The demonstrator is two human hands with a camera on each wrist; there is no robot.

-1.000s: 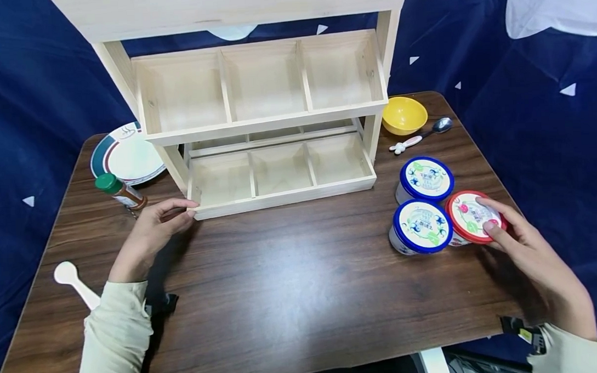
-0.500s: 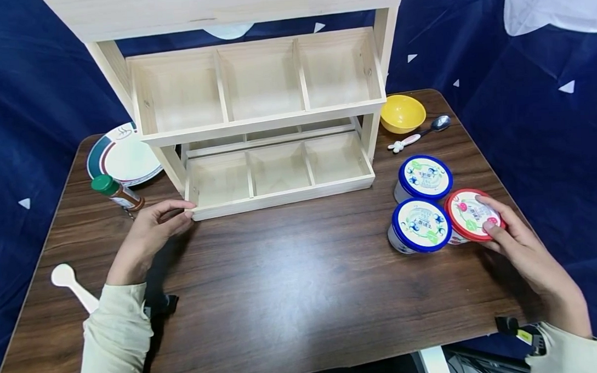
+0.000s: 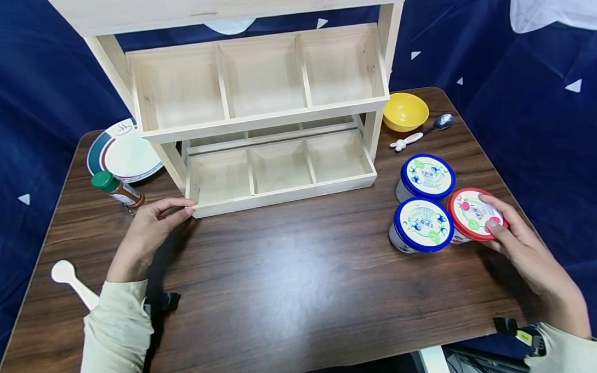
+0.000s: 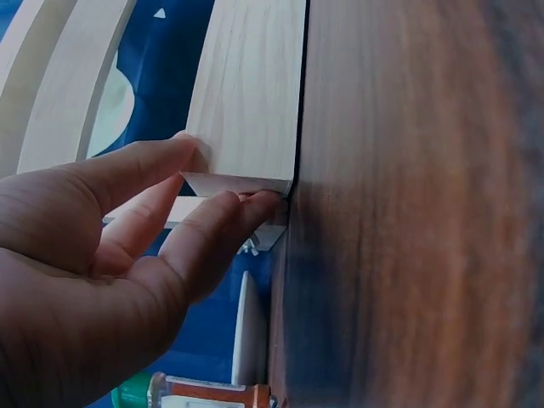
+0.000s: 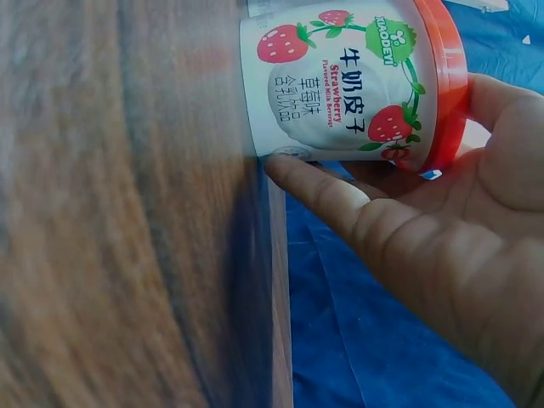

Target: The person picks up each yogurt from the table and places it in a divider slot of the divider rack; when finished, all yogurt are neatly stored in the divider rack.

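As the brown wood-grain table [image 3: 283, 302] is crossed by the pale left sleeve [image 3: 118, 335], the handle end of a white spoon-shaped utensil [image 3: 67, 273] is partly hidden. At the table's right side, a red-lidded strawberry milk tub [image 3: 469, 209] is gripped by the right hand [image 3: 530, 260]; fingers are partly curled, thumb and index are set on the lid, and another finger is seen low along the tub's wall in the right wrist view. Just beside it, two blue-lidded tubs [image 3: 423, 224] are stood one behind the other. By the half-closed left hand [image 3: 149, 230], the left front corner of the lower tray [image 3: 286, 197] is pinched. Near that hand, a green-capped seasoning bottle [image 3: 118, 188] is placed. Farther back, a rabbit-handled spoon [image 3: 413, 138] is laid before a yellow bowl [image 3: 405, 112]; on the left, a teal-rimmed plate [image 3: 129, 154] is partly covered by the wooden rack [image 3: 266, 123], whose upper tray [image 3: 183, 128] is split into three compartments. Behind everything, blue cloth [image 3: 513, 118] is hung.
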